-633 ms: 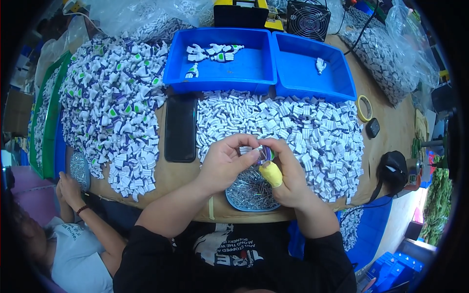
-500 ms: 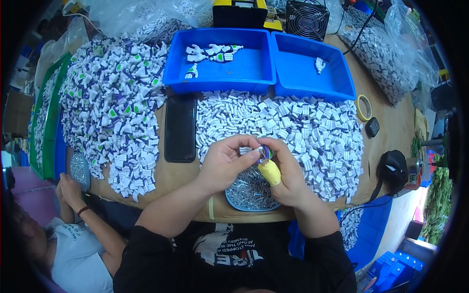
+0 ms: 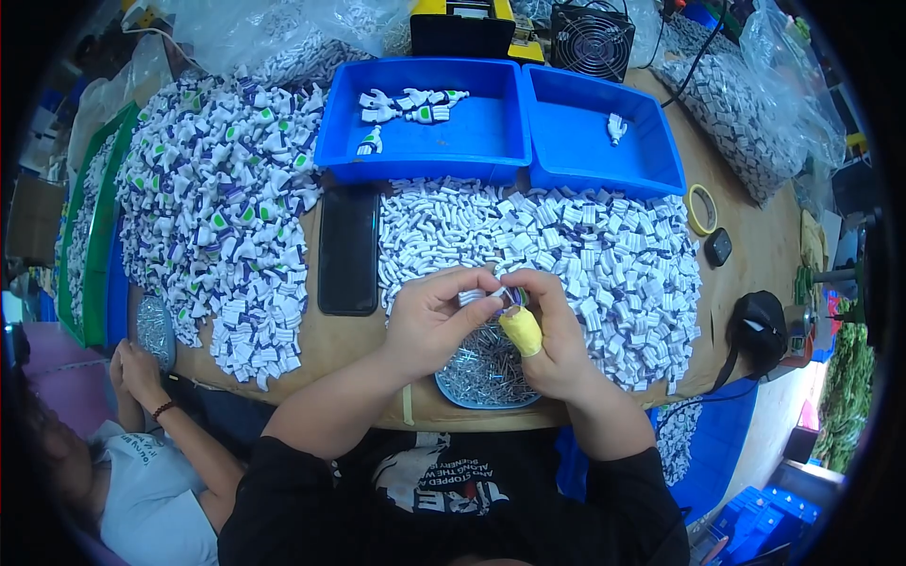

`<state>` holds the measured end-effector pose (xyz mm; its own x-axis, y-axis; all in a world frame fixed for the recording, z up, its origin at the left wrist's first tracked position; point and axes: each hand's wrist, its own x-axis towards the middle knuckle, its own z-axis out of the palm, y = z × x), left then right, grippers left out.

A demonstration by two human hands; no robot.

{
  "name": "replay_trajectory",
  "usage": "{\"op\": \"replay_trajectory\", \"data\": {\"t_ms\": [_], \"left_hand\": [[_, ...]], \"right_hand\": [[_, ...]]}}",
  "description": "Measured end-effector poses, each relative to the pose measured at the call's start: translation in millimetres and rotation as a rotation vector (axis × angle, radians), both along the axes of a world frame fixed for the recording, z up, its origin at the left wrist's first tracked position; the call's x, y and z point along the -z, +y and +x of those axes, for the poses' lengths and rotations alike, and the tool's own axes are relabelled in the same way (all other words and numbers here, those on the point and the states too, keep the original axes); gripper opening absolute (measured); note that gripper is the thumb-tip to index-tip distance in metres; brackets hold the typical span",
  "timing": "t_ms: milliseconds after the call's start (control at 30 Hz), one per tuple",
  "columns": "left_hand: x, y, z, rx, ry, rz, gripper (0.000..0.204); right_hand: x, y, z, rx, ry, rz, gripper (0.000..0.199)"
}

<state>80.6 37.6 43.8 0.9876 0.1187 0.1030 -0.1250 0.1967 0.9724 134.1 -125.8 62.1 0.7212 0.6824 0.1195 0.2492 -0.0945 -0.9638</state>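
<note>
My left hand [image 3: 432,316] is closed, its thumb and forefinger pinching a small white plastic piece [image 3: 468,296]. Fingertips of my right hand [image 3: 557,344] meet it, gripping a small purple-and-white plastic part [image 3: 513,297], mostly hidden by the fingers. A yellow wrapping [image 3: 522,331] covers my right thumb. Just below both hands is a blue bowl [image 3: 488,406] full of thin metal pins [image 3: 486,373]. Beyond the hands spread heaps of curved white pieces [image 3: 434,222] and ribbed white-and-purple pieces [image 3: 613,264].
Two blue trays [image 3: 425,166] hold a few joined white parts. A black phone [image 3: 349,255] lies left of centre, beside a large heap of purple, white and green parts [image 3: 217,198]. Tape roll [image 3: 701,209] and black pouch [image 3: 758,330] lie right. A co-worker [image 3: 151,481] sits left.
My two hands stay together over the pin bowl. The fingers have shifted slightly, and the purple-and-white part is turned so that its green patch no longer shows.
</note>
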Motion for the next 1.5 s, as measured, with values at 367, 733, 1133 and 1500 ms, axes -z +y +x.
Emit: {"op": "replay_trajectory", "data": {"t_ms": [367,733,1133,1500], "left_hand": [[-5,7,-1,-0.020,-0.092,0.325,0.016],[15,5,7,0.064,-0.003,-0.790,0.024],[3,1,7,0.124,-0.093,-0.956,0.049],[4,-1,2,0.205,-0.114,-0.972,0.055]], "right_hand": [[-4,-2,-2,-0.023,0.121,0.023,0.027],[6,0,0,0.030,0.318,0.293,0.028],[5,1,-8,-0.084,0.554,0.235,0.020],[3,-2,-10,-0.168,0.280,-0.021,0.038]]}}
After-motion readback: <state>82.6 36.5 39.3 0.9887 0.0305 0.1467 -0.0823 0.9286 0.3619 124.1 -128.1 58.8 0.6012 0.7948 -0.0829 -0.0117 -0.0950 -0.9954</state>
